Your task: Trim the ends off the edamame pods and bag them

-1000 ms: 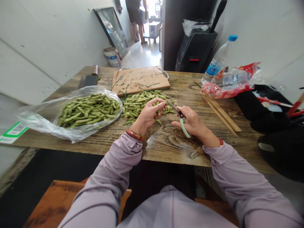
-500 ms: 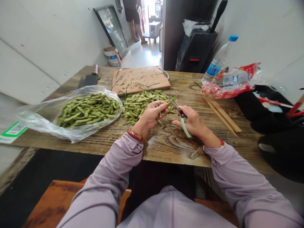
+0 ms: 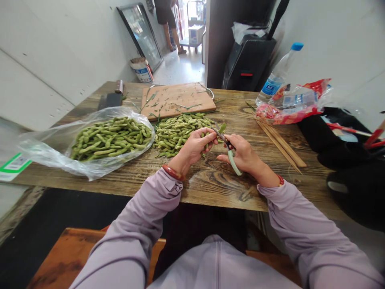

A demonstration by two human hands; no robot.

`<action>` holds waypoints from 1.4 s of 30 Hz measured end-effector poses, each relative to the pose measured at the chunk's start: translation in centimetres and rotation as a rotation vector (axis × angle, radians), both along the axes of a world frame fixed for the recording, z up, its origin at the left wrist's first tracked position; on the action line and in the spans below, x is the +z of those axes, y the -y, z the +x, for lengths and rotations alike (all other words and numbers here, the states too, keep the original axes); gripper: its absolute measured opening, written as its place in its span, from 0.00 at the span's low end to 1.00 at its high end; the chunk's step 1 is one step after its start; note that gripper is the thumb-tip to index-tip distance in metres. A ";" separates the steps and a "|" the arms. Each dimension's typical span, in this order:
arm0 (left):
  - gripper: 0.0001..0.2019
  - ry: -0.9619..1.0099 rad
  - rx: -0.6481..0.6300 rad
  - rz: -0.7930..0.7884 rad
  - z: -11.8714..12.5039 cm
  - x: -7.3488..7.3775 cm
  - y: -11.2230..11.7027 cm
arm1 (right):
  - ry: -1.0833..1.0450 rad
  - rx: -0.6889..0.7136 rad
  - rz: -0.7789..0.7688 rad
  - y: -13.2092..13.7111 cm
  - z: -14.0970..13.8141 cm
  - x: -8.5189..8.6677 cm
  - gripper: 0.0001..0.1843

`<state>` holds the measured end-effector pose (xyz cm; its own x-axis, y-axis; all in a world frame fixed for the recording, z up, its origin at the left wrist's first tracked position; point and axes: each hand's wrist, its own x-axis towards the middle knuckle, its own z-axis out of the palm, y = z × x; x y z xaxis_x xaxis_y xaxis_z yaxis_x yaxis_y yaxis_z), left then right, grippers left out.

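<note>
Green soybean pods are pinched in my left hand (image 3: 198, 145), and one pod (image 3: 222, 128) sticks out past the fingertips. My right hand (image 3: 243, 153) grips scissors (image 3: 234, 162) with pale green handles. Their blades lie at the pod, close to my left fingers; whether they have cut through it I cannot tell. Just behind my left hand a pile of soybean pods (image 3: 171, 134) rests on the wooden table (image 3: 216, 188). To the left, a clear plastic bag (image 3: 57, 138) lies with its mouth wide, holding many more pods (image 3: 111, 138).
Behind the pile is a wooden cutting board (image 3: 180, 98) with green scraps. On the right are wooden sticks (image 3: 279, 142), a water bottle (image 3: 272, 85), a red plastic package (image 3: 296, 110) and a black bag (image 3: 355, 192). A person (image 3: 168, 24) stands in the far doorway.
My left hand has shifted slightly right, towards the scissors. The pod's end now stands beyond the blades, tilted upward. My right hand has barely moved.
</note>
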<state>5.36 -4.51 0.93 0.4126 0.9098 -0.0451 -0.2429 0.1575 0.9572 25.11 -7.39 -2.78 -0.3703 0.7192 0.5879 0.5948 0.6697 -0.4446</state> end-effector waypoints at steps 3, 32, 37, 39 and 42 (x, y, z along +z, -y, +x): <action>0.17 -0.004 0.001 0.030 0.1 0.1 0.1 | 0.005 0.008 -0.009 0.1 0.1 0.2 0.33; 0.13 -0.129 0.035 0.146 0.1 0.0 0.0 | 0.147 -0.066 -0.021 0.4 -0.3 -0.1 0.26; 0.12 -0.075 0.020 0.058 0.2 0.3 0.1 | 0.005 -0.077 -0.023 -0.2 -0.1 -0.2 0.27; 0.10 0.023 0.052 -0.017 -0.5 0.6 -0.5 | -0.056 -0.115 -0.036 -0.4 0.2 -0.2 0.27; 0.08 0.172 0.143 -0.101 -1.8 1.2 -1.6 | -0.124 -0.152 -0.039 -0.6 0.5 0.0 0.28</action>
